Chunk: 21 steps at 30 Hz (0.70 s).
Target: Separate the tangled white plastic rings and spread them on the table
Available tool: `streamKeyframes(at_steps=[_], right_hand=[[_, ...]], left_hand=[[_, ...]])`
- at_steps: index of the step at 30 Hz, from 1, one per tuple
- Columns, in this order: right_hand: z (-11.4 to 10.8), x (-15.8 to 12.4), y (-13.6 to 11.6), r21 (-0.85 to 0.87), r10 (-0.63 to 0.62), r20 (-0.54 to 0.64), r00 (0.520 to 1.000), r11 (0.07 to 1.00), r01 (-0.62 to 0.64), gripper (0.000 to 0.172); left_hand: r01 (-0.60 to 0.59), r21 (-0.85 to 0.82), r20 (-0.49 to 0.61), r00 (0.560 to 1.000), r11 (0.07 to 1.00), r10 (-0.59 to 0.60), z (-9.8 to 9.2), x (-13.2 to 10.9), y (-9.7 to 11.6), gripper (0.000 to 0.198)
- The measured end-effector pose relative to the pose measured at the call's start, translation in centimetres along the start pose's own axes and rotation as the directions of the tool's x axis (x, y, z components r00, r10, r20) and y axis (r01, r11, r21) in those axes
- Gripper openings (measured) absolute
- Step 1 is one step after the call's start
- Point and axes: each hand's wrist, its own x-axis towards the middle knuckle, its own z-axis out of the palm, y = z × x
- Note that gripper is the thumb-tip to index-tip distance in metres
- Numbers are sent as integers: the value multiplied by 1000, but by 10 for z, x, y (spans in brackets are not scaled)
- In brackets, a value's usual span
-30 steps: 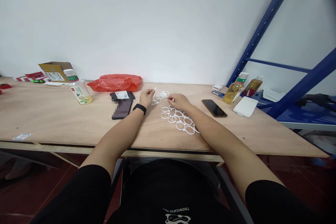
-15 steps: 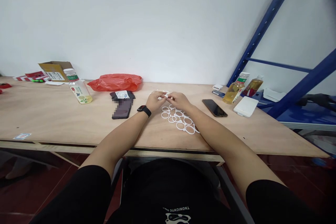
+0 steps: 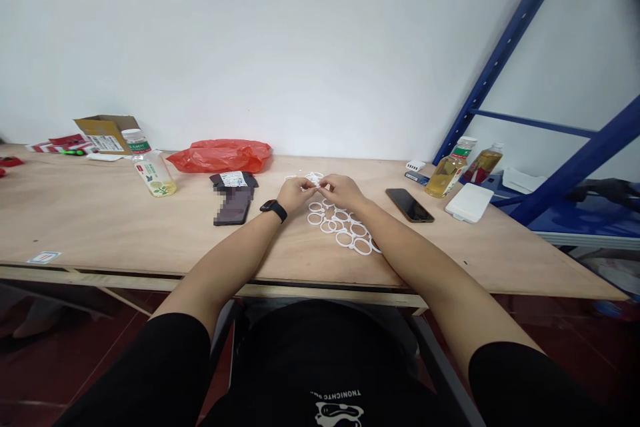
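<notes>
Both hands meet over the middle of the wooden table. My left hand, with a black watch on its wrist, pinches the near left side of a white ring piece. Against it from the right, my right hand is closed on the same piece, its fingertips almost touching the left ones. Small details between the fingertips are too tiny to make out. Several joined white rings lie flat on the table just below the hands, partly hidden by my right forearm.
Left of my hands are a dark phone-like object, a red plastic bag, a bottle and an open cardboard box. On the right are a phone, a white case, bottles and a blue frame.
The fingers of my left hand have drawn in lower, and more of the white ring piece shows above the fingertips. The rings on the table have not moved.
</notes>
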Motion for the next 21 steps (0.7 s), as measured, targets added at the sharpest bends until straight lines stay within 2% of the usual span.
streamKeyframes(at_steps=[3,11,21], right_hand=[[0,0,0,9,15,-38,999,1000,-14,19],[1,1,0,24,-89,-46,995,996,90,15],[2,2,6,79,-66,41,997,995,62,16]], left_hand=[[-1,-13,-8,1000,1000,1,0,0,0,14],[-20,-54,-32,999,998,18,4,0,-6,13],[-57,-4,65,996,998,57,-4,0,-4,19]])
